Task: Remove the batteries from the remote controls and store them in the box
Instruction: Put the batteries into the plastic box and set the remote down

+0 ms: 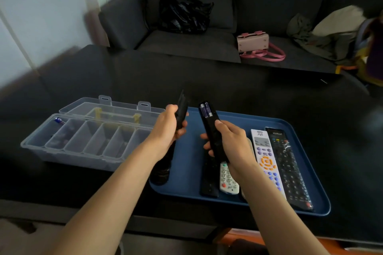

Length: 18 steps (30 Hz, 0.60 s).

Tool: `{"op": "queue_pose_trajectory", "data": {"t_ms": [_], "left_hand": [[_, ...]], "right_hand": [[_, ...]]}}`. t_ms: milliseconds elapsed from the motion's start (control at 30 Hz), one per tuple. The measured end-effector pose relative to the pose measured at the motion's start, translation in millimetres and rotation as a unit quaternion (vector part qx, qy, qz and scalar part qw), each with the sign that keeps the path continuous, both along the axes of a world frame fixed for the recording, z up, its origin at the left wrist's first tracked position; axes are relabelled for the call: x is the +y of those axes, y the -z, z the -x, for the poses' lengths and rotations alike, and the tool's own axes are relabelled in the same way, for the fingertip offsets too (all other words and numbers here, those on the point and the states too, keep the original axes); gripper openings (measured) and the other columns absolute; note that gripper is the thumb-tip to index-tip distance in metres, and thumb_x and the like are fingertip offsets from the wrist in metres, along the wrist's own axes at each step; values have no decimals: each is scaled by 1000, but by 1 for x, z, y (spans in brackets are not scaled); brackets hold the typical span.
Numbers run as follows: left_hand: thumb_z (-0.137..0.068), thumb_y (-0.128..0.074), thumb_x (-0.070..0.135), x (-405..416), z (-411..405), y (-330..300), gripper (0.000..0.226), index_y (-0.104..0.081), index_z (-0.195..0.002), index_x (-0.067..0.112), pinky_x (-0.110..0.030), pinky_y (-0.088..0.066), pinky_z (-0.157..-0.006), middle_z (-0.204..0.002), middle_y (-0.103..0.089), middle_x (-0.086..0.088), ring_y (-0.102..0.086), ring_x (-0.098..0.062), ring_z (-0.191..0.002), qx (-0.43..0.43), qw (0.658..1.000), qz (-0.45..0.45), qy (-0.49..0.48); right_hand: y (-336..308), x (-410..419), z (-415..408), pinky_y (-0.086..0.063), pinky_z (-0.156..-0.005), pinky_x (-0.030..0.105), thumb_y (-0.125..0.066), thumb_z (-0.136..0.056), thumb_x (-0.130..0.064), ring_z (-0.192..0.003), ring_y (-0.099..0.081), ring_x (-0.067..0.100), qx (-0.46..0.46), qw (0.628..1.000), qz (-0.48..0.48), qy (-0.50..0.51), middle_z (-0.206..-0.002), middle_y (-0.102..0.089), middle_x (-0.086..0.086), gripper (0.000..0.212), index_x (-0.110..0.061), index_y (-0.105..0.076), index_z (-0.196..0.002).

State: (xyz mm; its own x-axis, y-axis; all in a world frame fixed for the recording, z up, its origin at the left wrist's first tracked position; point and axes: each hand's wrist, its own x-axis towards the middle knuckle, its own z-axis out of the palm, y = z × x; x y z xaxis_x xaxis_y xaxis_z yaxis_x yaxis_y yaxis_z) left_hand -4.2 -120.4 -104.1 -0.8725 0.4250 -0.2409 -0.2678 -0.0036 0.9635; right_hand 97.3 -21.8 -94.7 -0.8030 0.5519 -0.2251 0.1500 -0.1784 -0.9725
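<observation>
My right hand point(232, 147) grips a black remote point(211, 130) held upright over the blue tray point(186, 163), back side facing me. Its battery bay is uncovered and two purple batteries point(206, 109) sit in it. In my left hand point(169, 128) is the black battery cover point(182, 111), lifted clear to the left of the remote. The clear plastic box point(87, 141) stands open on the left of the table, with several compartments. One blue battery point(59, 120) lies in its far left compartment.
On the tray lie a black remote point(209, 180), a small white remote point(228, 180), a white remote with orange buttons point(266, 159) and a long black remote point(290, 167). A dark cylinder point(160, 172) rests at the tray's left edge. A sofa with bags stands behind the black table point(124, 72).
</observation>
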Motion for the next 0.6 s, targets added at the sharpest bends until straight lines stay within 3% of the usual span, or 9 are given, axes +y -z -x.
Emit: {"op": "queue_pose_trajectory", "data": {"t_ms": [100,267,400,600], "left_hand": [[-99,-30,25,-5,-2,-8,34,-57,-98,4,-22,-35,-53,-66,-51,-4,-46,-9,-49,-68,995,-77,1],[-96,-47,28,-15,-3,-6,23,-59,-100,8,-23,-50,-75,-93,-68,-6,-65,-15,-87,-33,997,-69,-25],[-92,-54,20,-19,-4,-7,17,-62,-84,7,-23,-54,-72,-85,-65,-9,-62,-18,-81,-30,994,-102,-35],[-87,-62,23,-24,-4,-7,16,-65,-86,7,-29,-56,-80,-91,-71,-10,-69,-18,-86,-23,994,-95,-55]], "right_hand": [[0,-5,2,-46,-44,24,-37,-102,-21,-50,-57,17,5,1000,28,0,-76,-69,13,23,-17,-58,-94],[-3,-14,7,-49,-50,26,-33,-101,-14,-57,-60,20,17,998,52,-30,-80,-69,15,26,-16,-59,-99],[-3,-20,10,-52,-58,27,-39,-100,-13,-67,-63,18,21,996,19,-79,-87,-69,11,24,-21,-62,-102],[0,-25,8,-51,-57,20,-48,-97,-14,-73,-59,13,38,990,-61,-124,-93,-65,7,29,-23,-63,-120]]}}
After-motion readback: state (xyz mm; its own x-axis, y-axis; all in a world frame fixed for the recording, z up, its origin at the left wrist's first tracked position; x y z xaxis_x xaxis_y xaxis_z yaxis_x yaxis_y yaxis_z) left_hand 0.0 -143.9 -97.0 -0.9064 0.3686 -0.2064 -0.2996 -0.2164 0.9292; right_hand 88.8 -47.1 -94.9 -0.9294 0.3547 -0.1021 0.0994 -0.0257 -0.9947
